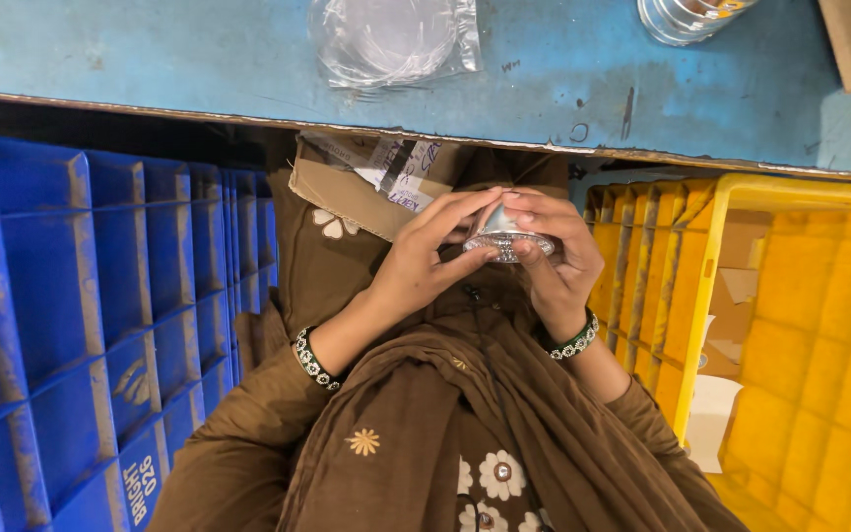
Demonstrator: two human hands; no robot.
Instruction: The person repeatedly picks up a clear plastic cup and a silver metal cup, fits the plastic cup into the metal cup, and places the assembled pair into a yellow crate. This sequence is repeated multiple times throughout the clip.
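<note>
1. Left hand (424, 258) and right hand (556, 258) both pinched a small silver ring-shaped metal part (507, 239) by its rim.
2. Part sat just below the blue workbench (583, 79) edge, over a cardboard box (366, 182).
3. Blue crate (71, 325) left of the part, yellow crate (800, 325) right.

Your left hand (425, 258) and right hand (556, 258) meet over your lap, both pinching a small silvery round part (507, 236) between fingertips and thumbs. Each wrist wears a beaded bracelet. Just beyond the hands a brown cardboard box (347, 187) sits under the edge of the blue table (199, 54). On the far table lies a clear plastic bag (396, 39). A blue crate (71, 315) stands at your left, a yellow crate (800, 325) at your right.
</note>
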